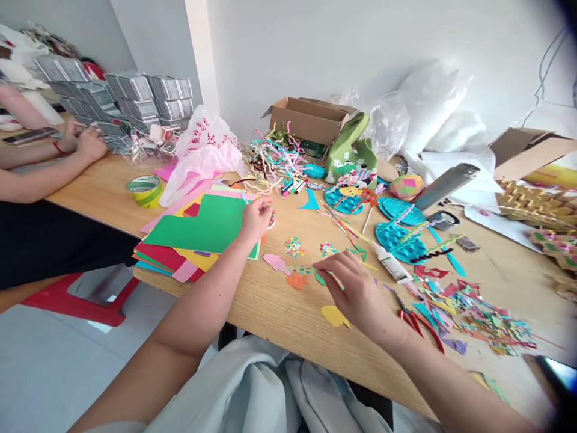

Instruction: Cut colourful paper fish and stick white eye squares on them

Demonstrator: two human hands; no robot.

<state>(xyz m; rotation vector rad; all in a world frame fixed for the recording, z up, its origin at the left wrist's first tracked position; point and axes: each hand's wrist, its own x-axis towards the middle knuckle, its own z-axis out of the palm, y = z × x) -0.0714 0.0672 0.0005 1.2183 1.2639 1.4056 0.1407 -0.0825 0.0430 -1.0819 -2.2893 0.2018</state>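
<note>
My left hand (258, 219) is closed in a pinch at the right edge of the green paper sheet (210, 219). A white loop (271, 221) shows beside its fingers; what they hold is too small to name. My right hand (354, 288) has its fingers drawn together at the tail end of a green spotted paper fish (301, 270); anything between the fingertips is hidden. Around it lie a pink paper fish (274, 262), an orange paper fish (297, 281) and a yellow paper cutout (334, 316). Two piles of coloured paper dots (294, 246) sit just beyond.
A white glue bottle (393, 264) and red-handled scissors (419, 322) lie right of my right hand, near many paper scraps (482, 313). Blue decorated plates (399, 240) and a steel flask (446, 186) stand farther back. At left are a tape roll (145, 191) and another person's hands (88, 141).
</note>
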